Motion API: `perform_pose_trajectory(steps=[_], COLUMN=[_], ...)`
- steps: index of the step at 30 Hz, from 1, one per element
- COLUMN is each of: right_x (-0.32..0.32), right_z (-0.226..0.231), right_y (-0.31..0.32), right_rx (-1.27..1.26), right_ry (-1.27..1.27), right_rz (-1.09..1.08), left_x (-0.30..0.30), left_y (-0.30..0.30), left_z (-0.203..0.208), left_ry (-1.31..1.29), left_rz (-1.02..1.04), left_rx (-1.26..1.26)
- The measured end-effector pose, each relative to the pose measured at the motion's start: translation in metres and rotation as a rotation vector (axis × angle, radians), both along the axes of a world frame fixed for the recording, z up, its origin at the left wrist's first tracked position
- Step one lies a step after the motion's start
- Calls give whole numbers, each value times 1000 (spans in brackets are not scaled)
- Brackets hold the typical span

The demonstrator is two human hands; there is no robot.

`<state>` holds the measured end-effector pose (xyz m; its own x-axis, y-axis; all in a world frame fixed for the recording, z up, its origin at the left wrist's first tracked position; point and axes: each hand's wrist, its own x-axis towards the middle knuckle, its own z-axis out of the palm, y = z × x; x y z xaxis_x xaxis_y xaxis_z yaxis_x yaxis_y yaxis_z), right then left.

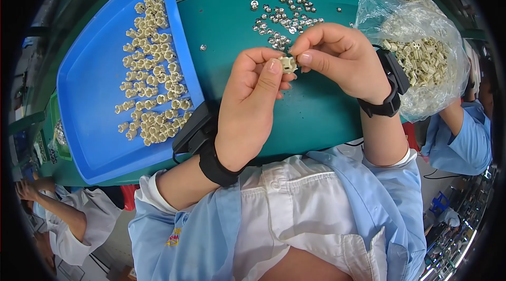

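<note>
Above the table's middle, my left hand (252, 99) pinches a small cream plastic part (288, 64) between thumb and fingers. The part is short and round, with a notched rim and a dark slot in its side. My right hand (340, 60) meets it from the right, thumb and forefinger brought together at the part's edge. Whatever those fingertips grip is too small or hidden to make out. Just beyond both hands, many small shiny metal pieces (284, 22) lie scattered on the green tabletop (221, 23).
At the left stands a large blue tray (89, 96) with many notched cream parts (158, 78) along its right side. A clear plastic bag (456, 78) at the right holds many cream plastic pieces (424, 62). Other people's arms show at the lower left (68, 212) and right (458, 123).
</note>
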<state>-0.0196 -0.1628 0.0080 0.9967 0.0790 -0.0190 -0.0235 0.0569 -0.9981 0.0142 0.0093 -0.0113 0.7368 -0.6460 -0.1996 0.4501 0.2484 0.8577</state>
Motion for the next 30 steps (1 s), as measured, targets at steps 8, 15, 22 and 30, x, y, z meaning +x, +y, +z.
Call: perform_pose_trajectory(steps=[8,15,22,30], right_x=[-2,-1,-1,0], right_z=[-2,-1,-12,-17], right_y=[0,-3,8,12], right_rx=[-97,-444,-368,-161], right_ry=[-25,-179,-180,-255], right_rz=[39,76,57,-4], left_x=[-1,0,0,3], left_y=[-3,-4,-3,-1], left_z=[-1,-6,-6,-7], left_ry=[-52,-134,-151,-10], left_rz=[28,38,42,10], left_rx=[60,101,108,-125])
